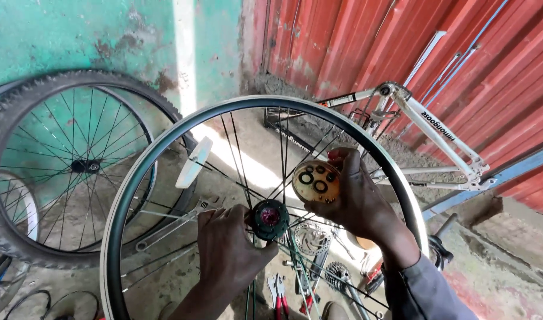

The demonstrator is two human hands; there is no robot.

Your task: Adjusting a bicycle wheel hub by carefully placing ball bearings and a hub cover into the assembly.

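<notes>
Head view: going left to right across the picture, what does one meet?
Tyred wheel leaning on the green wall → white reflector on the spokes → left hand at the hub → round tin of small parts held in the right hand → white bicycle frame against the red corrugated wall.

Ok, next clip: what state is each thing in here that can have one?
Bare wheel rim: upright, no tyre.
Hub: touched by left hand.
Small round tin: open, rings inside, held in right hand.
Tyred wheel: leaning on wall.
White bicycle frame: wheelless, against red shutter.
</notes>
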